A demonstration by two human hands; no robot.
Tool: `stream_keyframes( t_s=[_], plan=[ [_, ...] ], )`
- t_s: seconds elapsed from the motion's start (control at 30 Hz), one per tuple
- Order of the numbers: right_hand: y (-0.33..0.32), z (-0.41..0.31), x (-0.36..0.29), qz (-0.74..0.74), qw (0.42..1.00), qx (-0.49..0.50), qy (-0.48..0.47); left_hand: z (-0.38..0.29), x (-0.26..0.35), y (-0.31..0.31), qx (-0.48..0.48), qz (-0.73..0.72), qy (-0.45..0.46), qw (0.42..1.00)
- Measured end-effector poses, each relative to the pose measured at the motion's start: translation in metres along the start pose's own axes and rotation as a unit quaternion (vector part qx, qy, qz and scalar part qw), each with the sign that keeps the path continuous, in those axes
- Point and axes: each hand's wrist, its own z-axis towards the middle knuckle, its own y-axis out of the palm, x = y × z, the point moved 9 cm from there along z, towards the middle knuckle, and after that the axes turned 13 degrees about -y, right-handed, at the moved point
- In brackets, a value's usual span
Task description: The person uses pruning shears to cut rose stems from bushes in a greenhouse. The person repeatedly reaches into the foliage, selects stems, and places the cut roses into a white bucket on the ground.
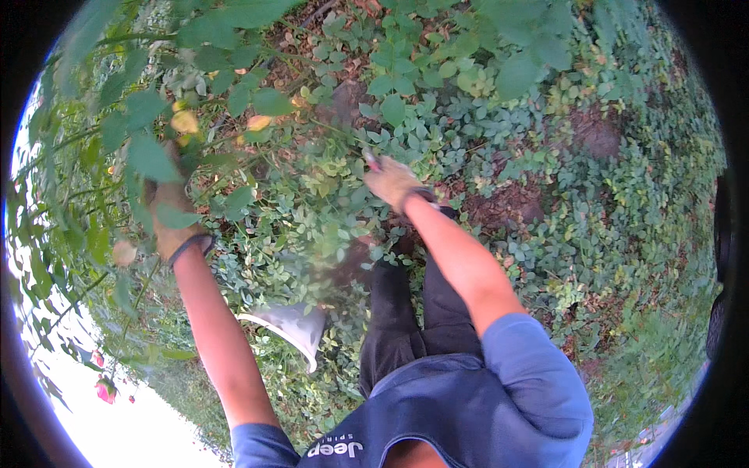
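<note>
My right hand [393,180], in a tan work glove with a dark cuff, is closed around a small hand tool [372,161]. A bit of red and a greyish tip show; the rest is hidden by the glove, so its exact kind is unclear. Just beyond the tip runs a thin green stem [336,130]. My left hand [172,210], gloved alike, reaches into a leafy rose bush [149,155] on the left. Green leaves cover its fingers, so whether they grip a stem cannot be made out.
A white container [292,327] with a pale rim stands among the low foliage by my legs. Pink rose blooms [106,389] hang at the lower left. Dense leafy plants [585,234] spread around me, with patches of brown soil [506,205]. Leafy branches [234,23] cross close overhead.
</note>
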Motion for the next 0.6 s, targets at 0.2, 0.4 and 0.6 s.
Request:
stream_keyframes(
  t_s=[0.2, 0.4, 0.6],
  plan=[
    [0.138, 0.052, -0.063, -0.017, 0.991, -0.094, 0.094, 0.01, -0.019, 0.007, -0.017, -0.527, -0.097, 0.844],
    [0.122, 0.065, -0.035, -0.138, 0.983, -0.124, -0.017, 0.01, -0.005, 0.004, -0.012, -0.534, -0.095, 0.84],
    [0.056, 0.028, 0.038, -0.08, 0.991, -0.103, -0.022, 0.012, 0.011, 0.007, -0.024, -0.552, -0.047, 0.832]
  ],
)
